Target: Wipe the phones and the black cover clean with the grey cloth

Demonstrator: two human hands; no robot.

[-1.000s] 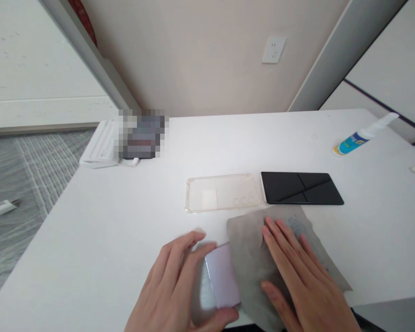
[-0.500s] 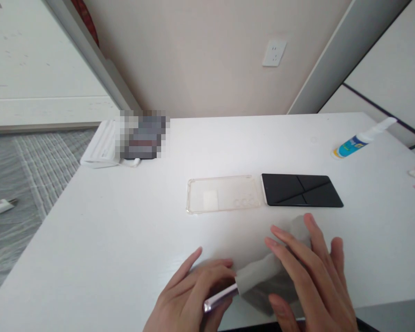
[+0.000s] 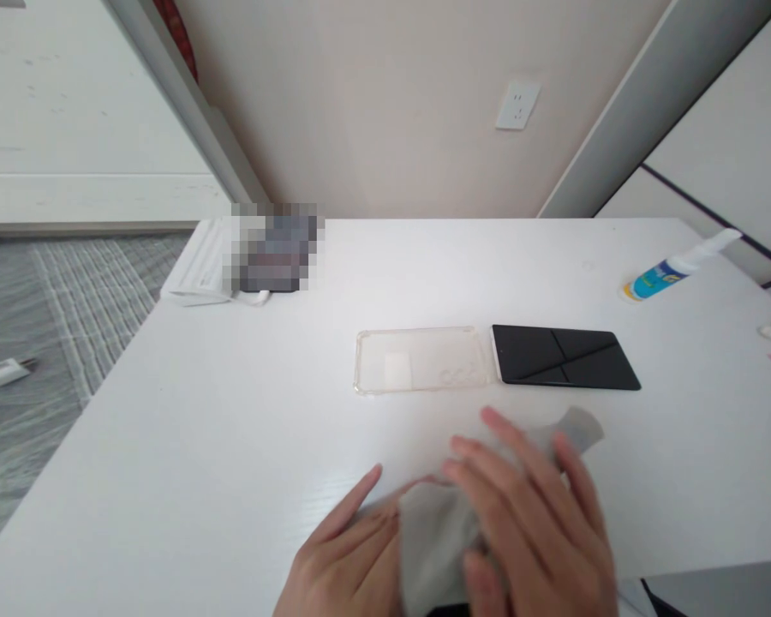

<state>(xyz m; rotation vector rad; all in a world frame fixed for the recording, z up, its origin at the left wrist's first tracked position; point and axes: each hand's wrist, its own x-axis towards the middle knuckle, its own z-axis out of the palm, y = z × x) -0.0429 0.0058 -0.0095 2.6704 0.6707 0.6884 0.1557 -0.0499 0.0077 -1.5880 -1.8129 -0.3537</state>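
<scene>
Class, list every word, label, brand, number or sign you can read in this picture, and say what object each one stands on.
No text can be read.
Spray bottle: blue and yellow label, print too small and blurred.
Object at the table's far left: pixelated, nothing readable.
Clear phone case: faint embossed mark, not legible.
Black phone: only reflected lines, no writing.
Grey cloth under the right hand: no print visible.

Grey cloth (image 3: 433, 536) hides whatever both hands hold beneath.
</scene>
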